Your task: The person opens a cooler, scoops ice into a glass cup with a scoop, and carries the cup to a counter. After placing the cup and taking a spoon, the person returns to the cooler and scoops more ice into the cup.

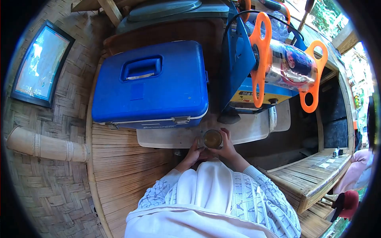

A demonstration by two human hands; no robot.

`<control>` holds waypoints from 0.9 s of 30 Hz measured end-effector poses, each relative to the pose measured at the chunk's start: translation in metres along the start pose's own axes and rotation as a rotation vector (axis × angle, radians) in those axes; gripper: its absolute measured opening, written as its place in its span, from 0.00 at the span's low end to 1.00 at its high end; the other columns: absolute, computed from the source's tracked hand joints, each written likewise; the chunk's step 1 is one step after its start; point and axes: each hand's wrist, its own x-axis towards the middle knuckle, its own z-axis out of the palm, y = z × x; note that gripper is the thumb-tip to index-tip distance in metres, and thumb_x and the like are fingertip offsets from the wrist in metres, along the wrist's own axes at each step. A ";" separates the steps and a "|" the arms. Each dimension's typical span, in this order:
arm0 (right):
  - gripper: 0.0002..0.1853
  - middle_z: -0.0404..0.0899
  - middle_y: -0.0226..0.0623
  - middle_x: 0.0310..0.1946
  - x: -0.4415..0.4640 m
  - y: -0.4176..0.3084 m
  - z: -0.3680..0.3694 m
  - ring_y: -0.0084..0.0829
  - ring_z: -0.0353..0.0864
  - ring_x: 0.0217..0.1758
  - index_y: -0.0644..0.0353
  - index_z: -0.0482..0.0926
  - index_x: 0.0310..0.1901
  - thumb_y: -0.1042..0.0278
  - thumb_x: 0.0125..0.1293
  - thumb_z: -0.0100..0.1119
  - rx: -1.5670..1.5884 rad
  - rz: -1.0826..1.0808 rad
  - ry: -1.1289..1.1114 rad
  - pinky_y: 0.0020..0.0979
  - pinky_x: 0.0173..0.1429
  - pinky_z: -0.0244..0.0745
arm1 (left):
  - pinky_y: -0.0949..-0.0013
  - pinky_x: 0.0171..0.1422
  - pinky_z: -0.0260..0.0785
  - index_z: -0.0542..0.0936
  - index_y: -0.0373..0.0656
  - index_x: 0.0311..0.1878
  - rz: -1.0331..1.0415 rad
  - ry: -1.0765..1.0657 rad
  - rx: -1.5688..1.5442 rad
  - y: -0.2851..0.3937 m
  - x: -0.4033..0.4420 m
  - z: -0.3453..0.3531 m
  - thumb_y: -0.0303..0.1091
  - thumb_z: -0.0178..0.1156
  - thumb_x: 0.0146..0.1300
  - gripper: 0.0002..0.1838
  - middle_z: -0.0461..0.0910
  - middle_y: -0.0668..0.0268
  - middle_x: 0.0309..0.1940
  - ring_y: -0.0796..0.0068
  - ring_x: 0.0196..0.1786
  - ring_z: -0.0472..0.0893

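Observation:
Close in front of my chest is a clear glass of brownish liquid (212, 139), seen from above. My left hand (193, 153) is closed about its left side. From the right, my right hand (226, 146) curls around the glass, with the fingers at its far edge. Beyond the glass lies a pale plastic tray or lid (166, 137). Part of the left fingers is hidden behind the glass and its edge.
A blue cooler box (149, 85) stands ahead left on bamboo slats (115, 154). Ahead right is a blue sealing machine (242, 85) with orange handles (260, 59) and a film roll (291, 65). At far right is a bamboo bench (305, 178); a person's pink-clad leg (353, 170) shows beyond.

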 end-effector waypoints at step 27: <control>0.49 0.55 0.54 0.58 0.019 0.002 -0.006 0.53 0.56 0.63 0.60 0.58 0.60 0.53 0.38 0.76 -0.059 -0.110 -0.028 0.46 0.64 0.59 | 0.64 0.38 0.70 0.62 0.44 0.59 0.543 0.644 0.737 -0.040 0.022 -0.048 0.28 0.56 0.61 0.24 0.75 0.57 0.37 0.73 0.35 0.78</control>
